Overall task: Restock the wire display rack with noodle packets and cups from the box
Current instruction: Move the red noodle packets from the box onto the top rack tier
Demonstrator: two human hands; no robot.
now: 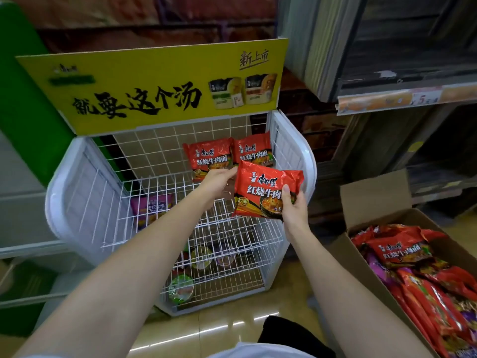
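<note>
A red noodle packet (265,189) is held face-up over the right part of the wire display rack (85,202), just above its top shelf. The right hand (294,205) grips the packet's lower right corner, thumb pressed on the printed front and fingers curled beneath, with the forearm reaching in from the near right. The left hand (219,182) stretches in from the near left, its arm long and nearly straight, wrist slightly bent; its fingertips pinch the packet's left edge near the top. Just behind the held packet, two more red packets (209,156) stand leaning against the rack's far wire wall, side by side on the top shelf. A purple packet (152,208) lies on the left side of the next tier down. Several noodle cups (180,288) sit on the lowest tiers, seen through the wire. A yellow sign (154,86) with black lettering rises above the rack's far edge. On the floor at the near right stands an open cardboard box (374,192), filled with red and purple packets (423,280).
</note>
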